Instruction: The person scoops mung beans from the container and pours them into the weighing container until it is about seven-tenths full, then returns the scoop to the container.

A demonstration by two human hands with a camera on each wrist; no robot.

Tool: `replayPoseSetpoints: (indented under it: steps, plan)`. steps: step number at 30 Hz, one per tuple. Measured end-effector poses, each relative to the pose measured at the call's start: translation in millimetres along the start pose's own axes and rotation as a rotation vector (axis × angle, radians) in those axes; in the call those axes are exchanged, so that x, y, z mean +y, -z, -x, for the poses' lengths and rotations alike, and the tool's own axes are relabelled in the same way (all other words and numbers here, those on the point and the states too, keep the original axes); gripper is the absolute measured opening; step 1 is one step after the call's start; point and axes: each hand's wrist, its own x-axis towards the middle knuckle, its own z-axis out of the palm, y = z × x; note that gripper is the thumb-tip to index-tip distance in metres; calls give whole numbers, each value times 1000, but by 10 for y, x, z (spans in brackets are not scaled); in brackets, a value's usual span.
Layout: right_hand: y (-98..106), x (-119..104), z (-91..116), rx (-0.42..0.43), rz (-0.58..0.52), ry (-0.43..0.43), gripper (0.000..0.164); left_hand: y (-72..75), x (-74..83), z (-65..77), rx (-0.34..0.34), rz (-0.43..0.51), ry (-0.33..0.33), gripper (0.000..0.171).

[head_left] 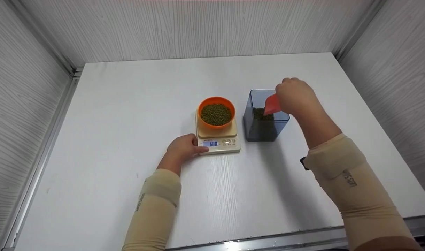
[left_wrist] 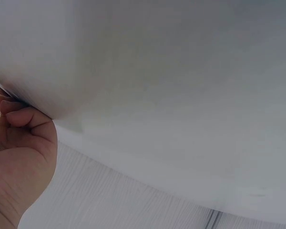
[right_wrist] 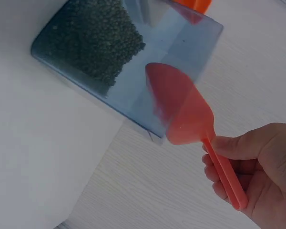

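An orange bowl (head_left: 216,99) of small green beans (head_left: 216,114) rests on a cream digital kitchen scale (head_left: 217,132), its display lit. At the scale's front left corner is my left hand (head_left: 183,147), thumb over the corner beside the display and fingers curled against the side. My right hand (head_left: 295,96) grips a red scoop (right_wrist: 186,105) by its handle (right_wrist: 225,174). The scoop's blade reaches over the rim into a tall, clear bluish container (head_left: 260,130), which holds more green beans (right_wrist: 93,40). In the head view, the hand hides the scoop's handle.
The container stands just right of the scale on a white tabletop (head_left: 136,104). Grey wood-grain panels (head_left: 198,29) close off the back and both sides. A metal rail (head_left: 233,245) runs along the front edge.
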Motion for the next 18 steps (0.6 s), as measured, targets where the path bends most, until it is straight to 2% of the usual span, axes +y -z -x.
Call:
replayPoseSetpoints:
  steps: [5,10,14,18]
  plan:
    - [-186,-154,-110,-54,135,33,21,-9,5,0,2,2,-3,45]
    - [-308,-242,-191,-75,230,31,29,-23,-2,-5,6,-6,-8,45]
    - [-373,-246,-244,-74,249,37,42,-18,-5,-9,12,-19,-11,46]
    - [-438,-214,-283,-76,207,54,39,-9,-10,-15,18,-26,-13,46]
